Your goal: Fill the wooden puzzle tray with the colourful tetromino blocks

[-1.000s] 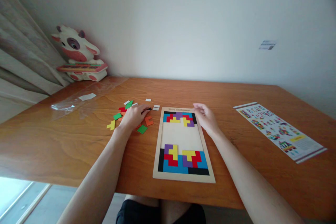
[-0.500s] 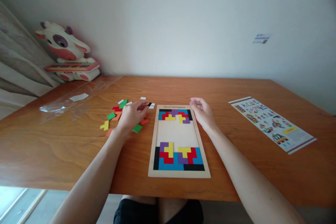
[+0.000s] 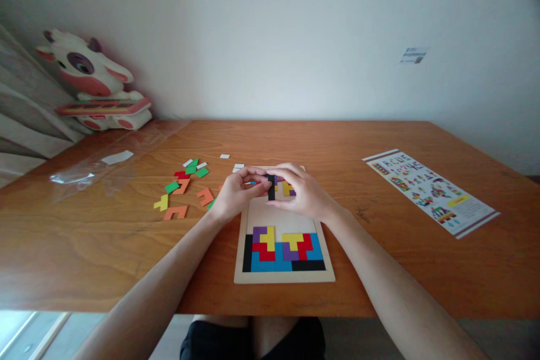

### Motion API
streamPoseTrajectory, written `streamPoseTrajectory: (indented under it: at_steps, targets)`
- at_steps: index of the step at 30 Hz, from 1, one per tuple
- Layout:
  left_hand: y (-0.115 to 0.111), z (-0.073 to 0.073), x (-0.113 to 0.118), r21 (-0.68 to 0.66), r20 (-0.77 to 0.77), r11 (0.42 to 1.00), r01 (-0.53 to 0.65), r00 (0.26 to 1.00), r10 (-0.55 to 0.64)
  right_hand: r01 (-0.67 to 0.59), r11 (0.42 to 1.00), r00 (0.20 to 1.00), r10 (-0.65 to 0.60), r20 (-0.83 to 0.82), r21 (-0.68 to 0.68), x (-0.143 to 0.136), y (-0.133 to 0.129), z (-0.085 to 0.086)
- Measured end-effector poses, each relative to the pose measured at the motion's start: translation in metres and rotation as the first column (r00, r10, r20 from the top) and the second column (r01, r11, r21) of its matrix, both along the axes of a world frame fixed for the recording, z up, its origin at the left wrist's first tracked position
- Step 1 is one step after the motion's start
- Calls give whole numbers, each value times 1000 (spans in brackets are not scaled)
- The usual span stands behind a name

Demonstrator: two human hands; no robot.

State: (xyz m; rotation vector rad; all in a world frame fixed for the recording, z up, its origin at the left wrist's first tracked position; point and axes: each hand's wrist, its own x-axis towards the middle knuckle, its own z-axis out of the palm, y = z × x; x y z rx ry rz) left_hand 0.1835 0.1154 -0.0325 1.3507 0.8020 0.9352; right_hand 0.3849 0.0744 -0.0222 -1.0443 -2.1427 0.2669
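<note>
A black straight puzzle piece (image 3: 271, 188) stands upright between my two hands, over the far part of the wooden puzzle board (image 3: 284, 278). My left hand (image 3: 241, 191) pinches its left side, and my right hand (image 3: 302, 190) grips it by its ends from the right. Behind my fingers, much of the board's far block of coloured pieces is hidden. At the near end, blue, red, yellow, purple and black pieces (image 3: 266, 252) lie fitted together. Bare board shows across the middle.
Loose orange, green, yellow, red and white pieces (image 3: 176, 212) lie left of the board. Clear plastic wrap (image 3: 80, 175) and a toy cow with a keyboard (image 3: 95, 81) are farther left. A printed sheet (image 3: 430, 194) lies on the right.
My left hand has moved right from the loose pieces with the black piece. My right hand has come left off the board's edge and now holds the piece too.
</note>
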Motion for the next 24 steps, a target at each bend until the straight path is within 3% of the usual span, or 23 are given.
streamPoseTrajectory:
  at_steps: [3,7,12,24]
  targets:
    - [1,-3,-1,83,-74,997,-3,997,9,37,997,999,-37,8,-72,6,1,-1]
    - [2,-3,-4,243,-289,970,-14,953,87,129,970,988,-109,106,-206,16,3,-8]
    - [3,-3,-8,287,-352,958,-5,929,111,235,915,957,-158,245,-327,18,3,-13]
    - [0,-1,-6,316,-354,949,14,929,105,207,948,971,-168,171,-243,24,9,-27]
